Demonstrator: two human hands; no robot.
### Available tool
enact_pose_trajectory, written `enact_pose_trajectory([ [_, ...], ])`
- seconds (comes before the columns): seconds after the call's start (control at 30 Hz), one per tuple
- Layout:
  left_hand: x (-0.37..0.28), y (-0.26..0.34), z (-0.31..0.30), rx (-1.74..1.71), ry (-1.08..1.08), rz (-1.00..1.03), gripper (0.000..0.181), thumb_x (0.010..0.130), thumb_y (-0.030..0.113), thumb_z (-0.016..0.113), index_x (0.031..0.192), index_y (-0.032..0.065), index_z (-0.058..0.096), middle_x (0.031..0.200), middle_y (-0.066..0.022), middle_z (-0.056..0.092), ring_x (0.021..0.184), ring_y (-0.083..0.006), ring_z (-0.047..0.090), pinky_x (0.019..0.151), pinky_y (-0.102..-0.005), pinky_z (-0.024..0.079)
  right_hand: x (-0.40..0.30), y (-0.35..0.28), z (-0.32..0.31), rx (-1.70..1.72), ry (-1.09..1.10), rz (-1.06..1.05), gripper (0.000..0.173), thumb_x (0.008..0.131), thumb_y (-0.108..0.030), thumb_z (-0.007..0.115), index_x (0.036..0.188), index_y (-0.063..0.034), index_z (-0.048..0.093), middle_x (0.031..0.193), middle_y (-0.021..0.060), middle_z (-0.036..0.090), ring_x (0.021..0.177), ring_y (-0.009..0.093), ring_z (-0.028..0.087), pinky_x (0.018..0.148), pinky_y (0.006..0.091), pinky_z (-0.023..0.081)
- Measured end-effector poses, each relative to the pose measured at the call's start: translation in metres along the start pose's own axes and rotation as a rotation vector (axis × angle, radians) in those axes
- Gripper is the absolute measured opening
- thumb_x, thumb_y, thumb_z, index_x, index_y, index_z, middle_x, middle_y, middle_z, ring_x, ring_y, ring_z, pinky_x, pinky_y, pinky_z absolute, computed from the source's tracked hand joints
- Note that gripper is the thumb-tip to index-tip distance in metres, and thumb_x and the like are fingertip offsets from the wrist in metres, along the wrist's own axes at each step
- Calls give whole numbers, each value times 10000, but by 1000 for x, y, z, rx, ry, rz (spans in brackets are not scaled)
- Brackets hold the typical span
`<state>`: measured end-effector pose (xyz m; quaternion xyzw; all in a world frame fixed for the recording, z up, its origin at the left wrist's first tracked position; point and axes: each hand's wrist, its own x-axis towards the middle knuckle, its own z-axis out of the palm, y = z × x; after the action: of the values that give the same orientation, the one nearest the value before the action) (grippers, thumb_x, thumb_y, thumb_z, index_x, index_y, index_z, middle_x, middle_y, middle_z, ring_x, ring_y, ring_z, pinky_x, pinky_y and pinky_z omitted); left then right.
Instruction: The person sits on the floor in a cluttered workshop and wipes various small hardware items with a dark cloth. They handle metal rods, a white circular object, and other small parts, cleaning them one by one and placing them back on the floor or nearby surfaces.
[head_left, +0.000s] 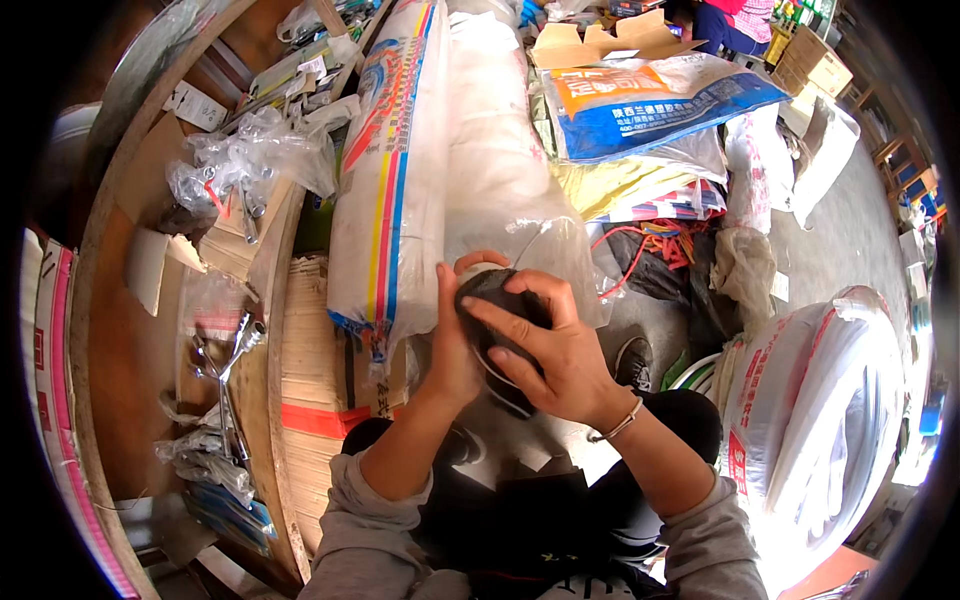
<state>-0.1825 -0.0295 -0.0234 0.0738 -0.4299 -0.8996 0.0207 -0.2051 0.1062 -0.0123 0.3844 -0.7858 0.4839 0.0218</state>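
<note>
Held in front of my knees is a black, rounded object with a pale curved edge, perhaps a shoe; the fingers hide much of it. My left hand grips its left side, thumb and fingers curving around the far end. From the right, my right hand lies over it, the index finger stretched across the dark surface. Just beyond stands a long bundle in cloudy plastic, beside a white printed sack with coloured stripes. One black shoe shows on the floor by my right knee.
At left, wooden shelving holds metal wrenches and crumpled clear plastic bags. Plastic-wrapped coils of hose stand at right. A blue and orange sack lies on a pile ahead; a person is behind it.
</note>
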Motion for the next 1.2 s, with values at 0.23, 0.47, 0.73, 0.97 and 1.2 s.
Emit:
enact_pose_trajectory([
  [0.23, -13, -3, 1, 742, -123, 323, 549, 958, 427, 295, 1303, 0, 290, 1217, -128, 411, 1138, -216, 414, 974, -349, 326, 8, 7, -1, 127, 191, 90, 347, 837, -126, 585, 1183, -154, 578, 1118, 115, 449, 873, 278, 583, 724, 341, 484],
  [0.47, -8, -7, -4, 796, -171, 366, 805, 743, 248, 729, 1344, 2, 253, 1224, -129, 401, 1130, -220, 416, 958, -349, 344, 5, 22, 1, 244, 342, 199, 264, 883, -139, 555, 1108, -4, 585, 995, 137, 539, 852, 274, 575, 753, 321, 461],
  [0.73, -4, 6, -6, 912, -131, 525, 802, 631, 77, 785, 1282, 13, 321, 1152, -120, 419, 1089, -218, 462, 937, -343, 384, 7, 9, -23, 324, 156, -105, 268, 882, -137, 546, 1119, -27, 605, 1084, 133, 482, 889, 225, 561, 774, 310, 458],
  [0.97, -11, 1, 5, 1170, -99, 659, 740, 636, 8, 686, 1272, 9, 307, 1188, -175, 345, 1095, -308, 410, 942, -395, 356, 5, 14, -5, 238, 210, 9, 269, 843, -75, 576, 1104, -12, 580, 1046, 150, 536, 895, 296, 581, 756, 332, 477],
  [1.2, -6, -3, 3, 1196, -62, 774, 747, 612, -6, 679, 1274, 8, 334, 1187, -177, 384, 1065, -321, 426, 930, -392, 360, -5, 15, 10, 705, 148, 461, 272, 919, -156, 514, 1153, -21, 540, 933, 81, 605, 858, 158, 561, 765, 266, 450],
])
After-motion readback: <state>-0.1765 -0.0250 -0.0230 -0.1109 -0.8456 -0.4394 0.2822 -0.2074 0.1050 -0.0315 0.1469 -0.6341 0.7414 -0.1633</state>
